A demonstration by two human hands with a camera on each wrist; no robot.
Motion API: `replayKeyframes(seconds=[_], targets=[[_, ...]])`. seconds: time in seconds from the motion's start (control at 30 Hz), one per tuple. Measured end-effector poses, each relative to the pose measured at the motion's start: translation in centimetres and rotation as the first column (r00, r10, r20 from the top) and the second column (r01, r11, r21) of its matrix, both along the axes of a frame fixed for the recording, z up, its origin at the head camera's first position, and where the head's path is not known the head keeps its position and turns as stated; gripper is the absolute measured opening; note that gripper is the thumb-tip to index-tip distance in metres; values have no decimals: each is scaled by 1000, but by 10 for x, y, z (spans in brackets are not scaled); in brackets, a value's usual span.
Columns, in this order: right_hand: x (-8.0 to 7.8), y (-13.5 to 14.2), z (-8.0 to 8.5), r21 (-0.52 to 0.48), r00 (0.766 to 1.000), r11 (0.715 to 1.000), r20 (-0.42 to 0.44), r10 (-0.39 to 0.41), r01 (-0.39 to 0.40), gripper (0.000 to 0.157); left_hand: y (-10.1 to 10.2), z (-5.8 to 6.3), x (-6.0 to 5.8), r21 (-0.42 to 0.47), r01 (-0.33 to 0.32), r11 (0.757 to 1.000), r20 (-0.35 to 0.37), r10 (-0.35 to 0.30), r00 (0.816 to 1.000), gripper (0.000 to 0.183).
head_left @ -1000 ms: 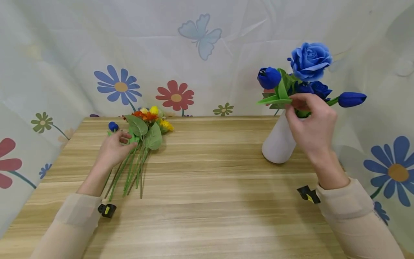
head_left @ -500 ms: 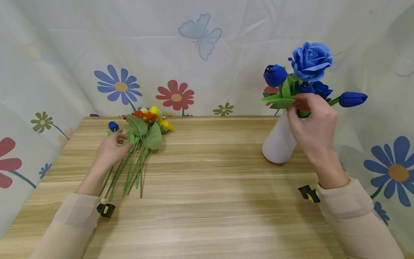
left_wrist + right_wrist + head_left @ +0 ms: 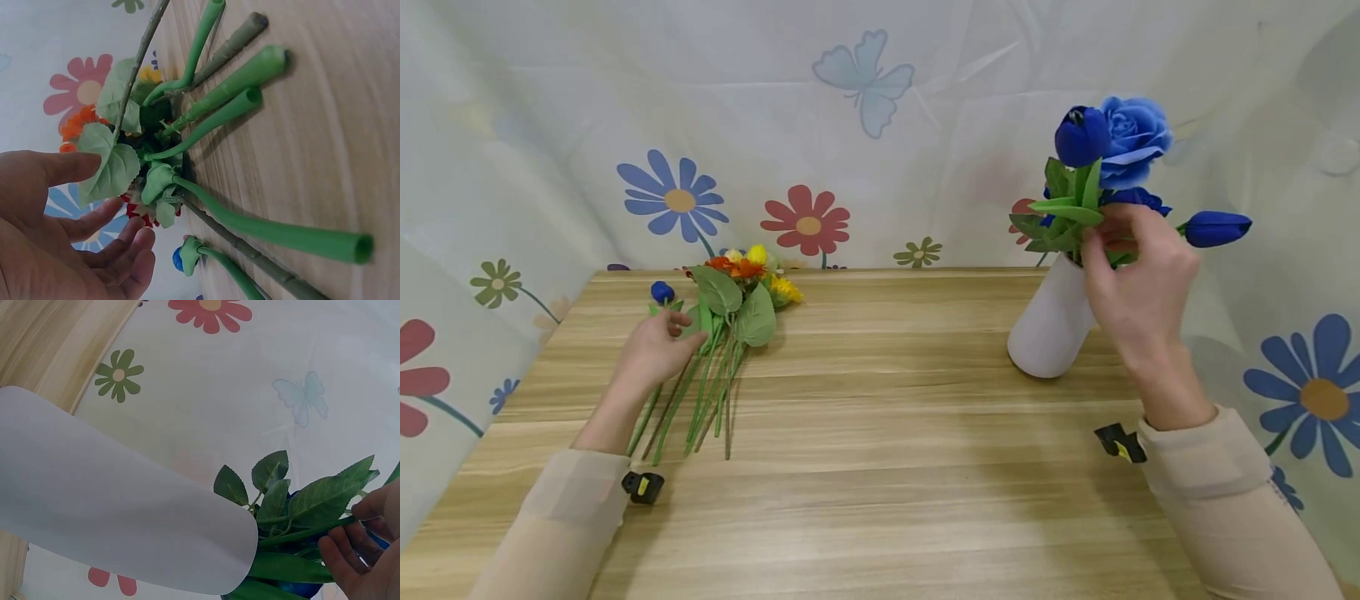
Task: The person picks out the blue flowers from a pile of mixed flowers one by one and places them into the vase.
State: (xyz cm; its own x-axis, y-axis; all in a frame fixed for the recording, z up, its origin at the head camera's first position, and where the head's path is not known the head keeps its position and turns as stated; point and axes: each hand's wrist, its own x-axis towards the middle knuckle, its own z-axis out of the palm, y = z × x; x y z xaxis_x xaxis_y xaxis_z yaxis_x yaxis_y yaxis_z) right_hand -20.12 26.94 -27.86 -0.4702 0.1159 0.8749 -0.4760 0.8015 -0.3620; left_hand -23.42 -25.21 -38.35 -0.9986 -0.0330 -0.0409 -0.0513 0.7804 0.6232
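My right hand (image 3: 1142, 287) pinches the green stem (image 3: 306, 536) of a blue tulip (image 3: 1081, 136) just above the mouth of a white vase (image 3: 1047, 329). The stem runs down into the vase, and its lower end is hidden inside. A light blue rose (image 3: 1133, 146), darker blue blooms and another blue tulip (image 3: 1217, 229) leaning right stand in the same vase. On the left, my left hand (image 3: 658, 348) hovers by a bunch of loose flower stems (image 3: 262, 234), fingers loosely bent and holding nothing. Its thumb is close to a broad leaf (image 3: 112, 165); contact cannot be told.
Orange flowers (image 3: 748, 268), a yellow flower (image 3: 786, 290) and a blue bud (image 3: 662, 292) lie with the bunch, stems toward me. The wooden table (image 3: 880, 417) ends at a flower-printed curtain (image 3: 925, 167) behind and at the sides.
The pinched tulip has swung right and become more upright, its bloom now in front of the rose. The right hand has shifted slightly right and up. My left hand has drifted slightly left.
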Motion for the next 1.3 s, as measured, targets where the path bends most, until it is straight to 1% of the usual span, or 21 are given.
replayKeyframes(seconds=[0.13, 0.2, 0.37, 0.53, 0.67, 0.83, 0.97, 1.1, 1.3], targets=[[-2, 1, -1, -10, 1000, 1000, 7, -6, 6, 19, -1, -2, 0, -20, -10, 1000, -8, 10, 1000, 56], [-2, 2, -1, 9, 1000, 1000, 12, -3, 3, 18, -1, -2, 0, -29, -14, 999, -12, 14, 1000, 57], [-1, 2, -3, 90, 999, 996, 47, -16, 12, 18, -2, -3, -1, -29, -14, 999, -5, 14, 1000, 59], [2, 2, -2, 181, 994, 982, 89, -68, 51, 17, -4, -3, -2, -29, -6, 1000, 19, 6, 1000, 62], [3, 2, -1, 221, 985, 972, 130, -111, 80, 15, -5, -2, -3, -25, 13, 1000, 42, -12, 999, 63], [6, 1, 0, 239, 967, 964, 194, -166, 118, 14, -7, -2, -4, -17, 28, 999, 69, -27, 997, 64], [6, 0, 1, 237, 959, 963, 220, -180, 127, 15, -11, -4, -5, -7, 34, 999, 78, -34, 996, 66], [5, 1, 0, 222, 968, 969, 197, -156, 111, 19, -16, -5, -7, -23, 39, 999, 91, -37, 995, 67], [3, 2, -2, 206, 988, 974, 99, -116, 94, 25, -21, -7, -10, -55, 50, 997, 108, -44, 993, 66]])
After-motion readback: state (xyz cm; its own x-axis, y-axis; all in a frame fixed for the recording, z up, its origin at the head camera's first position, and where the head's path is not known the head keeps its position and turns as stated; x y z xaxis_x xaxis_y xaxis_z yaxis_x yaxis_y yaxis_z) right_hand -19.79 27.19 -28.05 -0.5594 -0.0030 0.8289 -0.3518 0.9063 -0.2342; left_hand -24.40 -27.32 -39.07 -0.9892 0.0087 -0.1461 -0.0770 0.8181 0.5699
